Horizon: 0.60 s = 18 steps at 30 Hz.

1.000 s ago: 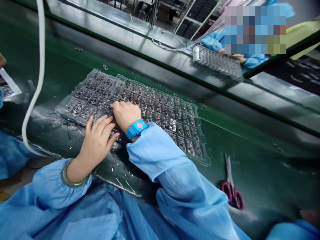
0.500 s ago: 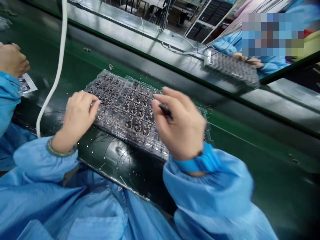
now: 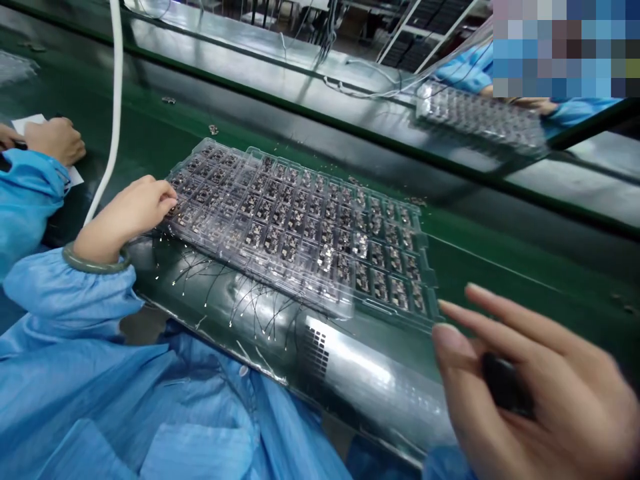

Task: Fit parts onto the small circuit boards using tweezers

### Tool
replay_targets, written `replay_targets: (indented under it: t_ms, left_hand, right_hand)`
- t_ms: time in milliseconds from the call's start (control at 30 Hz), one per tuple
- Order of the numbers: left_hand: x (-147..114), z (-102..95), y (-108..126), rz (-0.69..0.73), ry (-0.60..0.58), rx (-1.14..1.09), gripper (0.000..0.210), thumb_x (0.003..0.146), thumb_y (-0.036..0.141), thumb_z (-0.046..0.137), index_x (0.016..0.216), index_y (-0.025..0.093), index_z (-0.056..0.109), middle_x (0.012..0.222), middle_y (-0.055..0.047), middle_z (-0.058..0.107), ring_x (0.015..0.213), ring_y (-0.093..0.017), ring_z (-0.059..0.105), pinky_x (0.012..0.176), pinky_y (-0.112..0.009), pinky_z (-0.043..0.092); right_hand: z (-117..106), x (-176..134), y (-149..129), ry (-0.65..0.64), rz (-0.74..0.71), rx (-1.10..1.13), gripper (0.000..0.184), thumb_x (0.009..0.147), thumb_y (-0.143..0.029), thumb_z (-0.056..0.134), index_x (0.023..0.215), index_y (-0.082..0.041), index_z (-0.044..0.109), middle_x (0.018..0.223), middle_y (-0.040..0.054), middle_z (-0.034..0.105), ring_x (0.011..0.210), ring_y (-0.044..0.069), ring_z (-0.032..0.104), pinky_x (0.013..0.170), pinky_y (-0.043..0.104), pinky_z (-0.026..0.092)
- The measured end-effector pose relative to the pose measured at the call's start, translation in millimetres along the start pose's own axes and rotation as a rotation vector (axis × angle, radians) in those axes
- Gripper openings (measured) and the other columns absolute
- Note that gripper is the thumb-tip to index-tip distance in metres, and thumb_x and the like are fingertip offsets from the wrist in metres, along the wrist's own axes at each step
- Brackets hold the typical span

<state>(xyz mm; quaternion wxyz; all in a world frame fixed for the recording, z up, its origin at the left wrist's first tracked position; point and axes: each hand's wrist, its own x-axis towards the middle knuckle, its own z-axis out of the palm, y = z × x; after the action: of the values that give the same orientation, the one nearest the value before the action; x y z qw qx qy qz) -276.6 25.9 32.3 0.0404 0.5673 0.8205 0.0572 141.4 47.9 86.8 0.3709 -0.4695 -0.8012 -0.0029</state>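
Loosely curls left hand (image 3: 140, 203) at edge of clear tray (image 3: 280, 272), unclear if gripping; holds black object (image 3: 506, 385) in right hand (image 3: 560, 400).

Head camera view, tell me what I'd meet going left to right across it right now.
A co-worker's hand, the white cable, the left hand, the clear tray of small parts, the right hand holding a dark object.

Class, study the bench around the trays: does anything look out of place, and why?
Yes: a small loose part lies on the green bench beyond the clear plastic trays, with another loose part farther left. They look stray because similar-looking pieces sit inside the trays' compartments.
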Motion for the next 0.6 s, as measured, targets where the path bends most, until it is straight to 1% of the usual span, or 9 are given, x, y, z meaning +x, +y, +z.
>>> replay_targets:
  t_ms: [33, 100, 200, 267, 467, 600]
  left_hand:
    - [-3.1, 0.3, -2.1, -0.003, -0.001, 0.011, 0.028, 0.086, 0.026, 0.045, 0.099, 0.019, 0.068, 0.093, -0.01, 0.064, 0.099, -0.03, 0.059, 0.09, -0.041, 0.046]
    - [-8.2, 1.2, -4.6, -0.016, -0.004, 0.031, 0.03, 0.085, 0.024, 0.045, 0.104, 0.019, 0.067, 0.096, -0.011, 0.063, 0.1, -0.03, 0.059, 0.092, -0.041, 0.046]
    - [-13.4, 2.6, -3.9, -0.031, -0.013, 0.068, 0.032, 0.083, 0.028, 0.048, 0.108, 0.021, 0.067, 0.094, -0.01, 0.062, 0.099, -0.029, 0.059, 0.092, -0.04, 0.046]
    - [-14.9, 3.0, -2.1, -0.041, -0.016, 0.1, 0.032, 0.084, 0.029, 0.048, 0.108, 0.022, 0.067, 0.093, -0.009, 0.062, 0.099, -0.029, 0.06, 0.091, -0.039, 0.046]
    - [-11.6, 1.6, -2.5, -0.054, -0.021, 0.137, 0.031, 0.083, 0.024, 0.045, 0.107, 0.022, 0.066, 0.097, -0.011, 0.063, 0.098, -0.029, 0.061, 0.088, -0.039, 0.047]
    - [-12.7, -1.9, -4.3, -0.042, -0.018, 0.135, 0.031, 0.084, 0.023, 0.045, 0.109, 0.021, 0.064, 0.103, -0.012, 0.064, 0.098, -0.031, 0.061, 0.087, -0.04, 0.046]
  right_hand:
    - [2.1, -5.3, 4.8, -0.017, -0.034, 0.025, 0.026, 0.081, -0.036, 0.062, 0.106, -0.042, 0.068, 0.115, 0.005, 0.069, 0.1, 0.031, 0.067, 0.074, 0.05, 0.057]
    - [7.6, -16.0, 11.0, -0.013, -0.02, 0.071, 0.024, 0.081, -0.034, 0.063, 0.105, -0.038, 0.068, 0.109, 0.0068, 0.07, 0.096, 0.03, 0.068, 0.073, 0.048, 0.058]
    - [17.2, -31.4, 15.2, -0.049, 0.026, 0.133, 0.023, 0.084, -0.032, 0.061, 0.104, -0.025, 0.067, 0.11, 0.011, 0.069, 0.1, 0.03, 0.067, 0.08, 0.048, 0.056]
    - [23.4, -40.4, 17.5, -0.069, 0.048, 0.16, 0.021, 0.085, -0.029, 0.06, 0.104, -0.021, 0.066, 0.112, 0.0121, 0.068, 0.103, 0.029, 0.065, 0.085, 0.047, 0.054]
    - [34.7, -57.0, 26.3, -0.066, 0.069, 0.239, 0.017, 0.086, -0.023, 0.06, 0.101, -0.019, 0.066, 0.11, 0.0112, 0.068, 0.101, 0.026, 0.065, 0.085, 0.042, 0.053]
    - [35.7, -60.2, 29.2, -0.004, 0.109, 0.23, 0.015, 0.084, -0.021, 0.062, 0.099, -0.018, 0.067, 0.107, 0.0113, 0.07, 0.099, 0.027, 0.066, 0.086, 0.043, 0.054]
